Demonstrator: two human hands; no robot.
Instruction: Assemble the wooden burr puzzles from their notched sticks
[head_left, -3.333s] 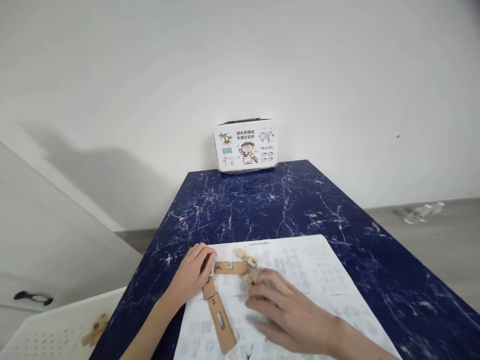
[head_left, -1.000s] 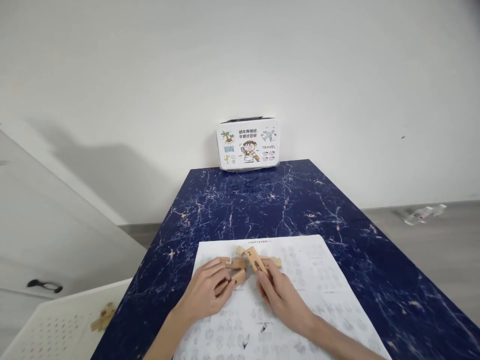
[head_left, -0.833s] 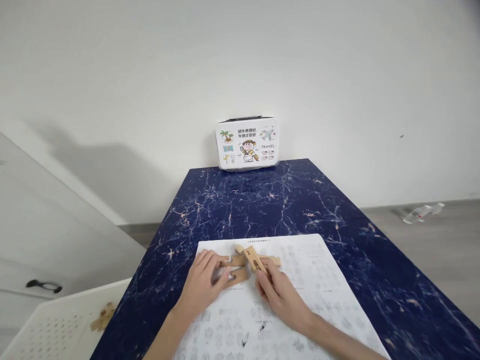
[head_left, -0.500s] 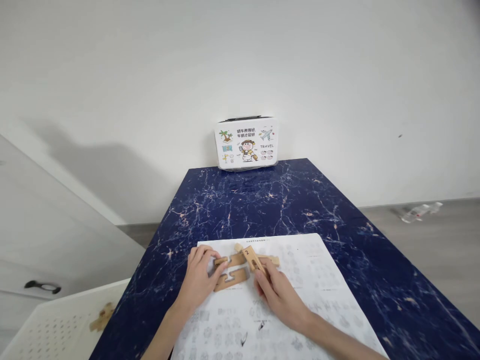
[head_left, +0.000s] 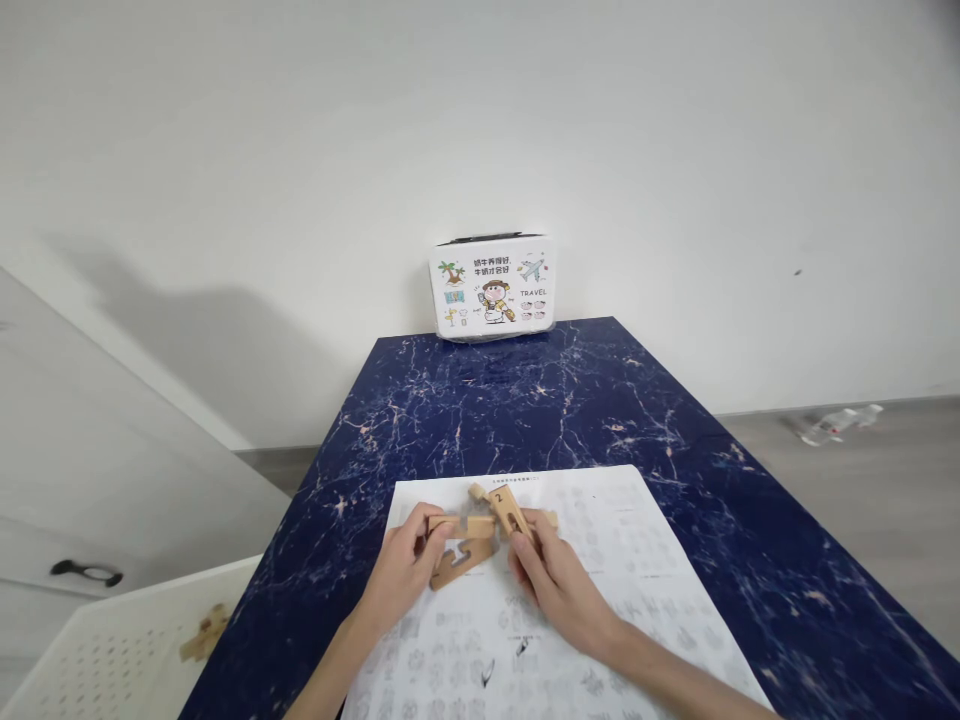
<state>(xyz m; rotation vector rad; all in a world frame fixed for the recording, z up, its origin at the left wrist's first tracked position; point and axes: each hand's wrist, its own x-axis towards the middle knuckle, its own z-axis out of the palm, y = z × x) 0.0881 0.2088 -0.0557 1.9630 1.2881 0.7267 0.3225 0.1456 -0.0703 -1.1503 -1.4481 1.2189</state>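
Note:
My left hand (head_left: 411, 560) pinches the left end of a notched wooden puzzle piece (head_left: 480, 527), which is raised and lies nearly level across the view. Gripped in my right hand (head_left: 556, 575) is a wooden puzzle block marked "2" (head_left: 504, 500), slanted, with a slot in its face. The two held pieces come close together; whether they touch I cannot tell. Below them another notched wooden piece (head_left: 466, 568) rests on the printed sheet (head_left: 600, 600). More wooden pieces show partly behind the block and my right fingers, one with a pale end (head_left: 478, 492).
The sheet lies on a blue marbled table (head_left: 480, 410). A white case with cartoon prints (head_left: 495, 290) stands at the far edge against the wall. Lower left, a white perforated basket (head_left: 112, 650) holds wooden pieces (head_left: 206, 632). A clear plastic item (head_left: 836, 425) lies on the floor at right.
My left hand has taken up the upper notched piece and turned it level. The lower piece has shifted and tilted slightly. My right hand keeps the "2" block, turned a little more upright.

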